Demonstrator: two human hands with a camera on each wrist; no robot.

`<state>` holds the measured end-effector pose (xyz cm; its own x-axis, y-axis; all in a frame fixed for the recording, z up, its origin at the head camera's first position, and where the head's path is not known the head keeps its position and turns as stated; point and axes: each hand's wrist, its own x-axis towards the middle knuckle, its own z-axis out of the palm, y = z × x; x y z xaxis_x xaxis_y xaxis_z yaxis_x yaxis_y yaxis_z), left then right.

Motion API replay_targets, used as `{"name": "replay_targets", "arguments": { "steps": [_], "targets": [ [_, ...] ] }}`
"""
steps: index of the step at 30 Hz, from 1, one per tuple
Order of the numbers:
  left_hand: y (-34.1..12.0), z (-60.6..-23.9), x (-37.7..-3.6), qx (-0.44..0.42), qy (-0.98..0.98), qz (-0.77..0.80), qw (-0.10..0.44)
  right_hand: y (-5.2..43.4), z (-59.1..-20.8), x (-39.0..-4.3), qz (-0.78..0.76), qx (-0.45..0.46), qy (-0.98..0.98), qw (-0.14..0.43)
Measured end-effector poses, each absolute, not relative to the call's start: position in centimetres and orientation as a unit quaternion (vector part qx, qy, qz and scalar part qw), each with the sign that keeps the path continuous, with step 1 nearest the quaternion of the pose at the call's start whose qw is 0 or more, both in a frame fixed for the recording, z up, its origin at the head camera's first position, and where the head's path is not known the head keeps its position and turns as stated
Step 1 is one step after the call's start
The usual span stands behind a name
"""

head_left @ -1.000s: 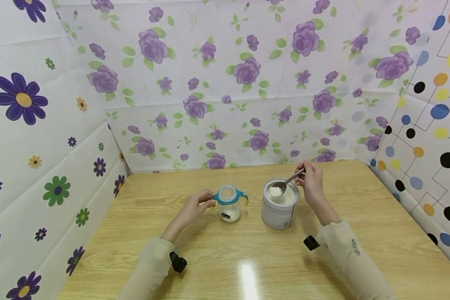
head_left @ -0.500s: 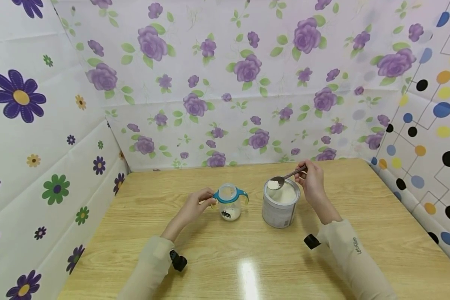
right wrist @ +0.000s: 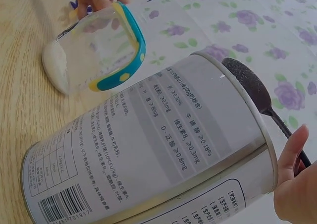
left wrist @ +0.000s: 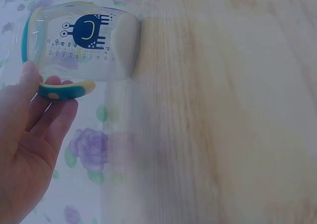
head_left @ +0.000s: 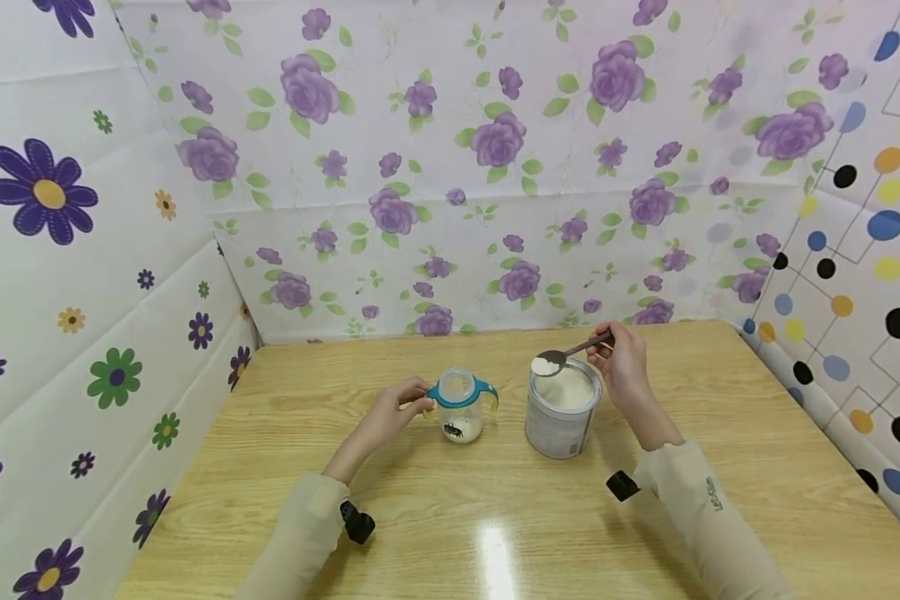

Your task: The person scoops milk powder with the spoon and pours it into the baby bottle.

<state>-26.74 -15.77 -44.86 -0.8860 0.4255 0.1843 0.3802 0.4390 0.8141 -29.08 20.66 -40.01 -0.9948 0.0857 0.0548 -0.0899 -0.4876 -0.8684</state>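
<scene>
Head view: the left hand (head_left: 387, 414) pinches the bottle (head_left: 461, 417) by its handle (left wrist: 64, 91); the right hand (head_left: 624, 362) grips a spoon (head_left: 557, 358), the tin (head_left: 558, 429) standing between, flowered cloth (head_left: 450, 237) behind.

bottle (head_left: 461, 418) in all three views

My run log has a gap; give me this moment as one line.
left hand: holds bottle by handle; right hand: holds spoon with white powder above open can; bottle: upright
</scene>
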Motion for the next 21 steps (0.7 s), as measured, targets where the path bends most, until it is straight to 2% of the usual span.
{"name": "replay_targets", "arguments": {
  "steps": [7, 21],
  "targets": [
    [-16.1, -47.0, -28.3, 0.233, 0.850, 0.473, 0.016, 20.7, -39.9, -29.0, 0.864, 0.003, -0.501, 0.051],
    [-16.3, -47.0, -28.2, 0.233, 0.854, 0.464, 0.013, 20.4, -39.6, -28.7, 0.868, 0.006, -0.495, 0.047]
  ]
}}
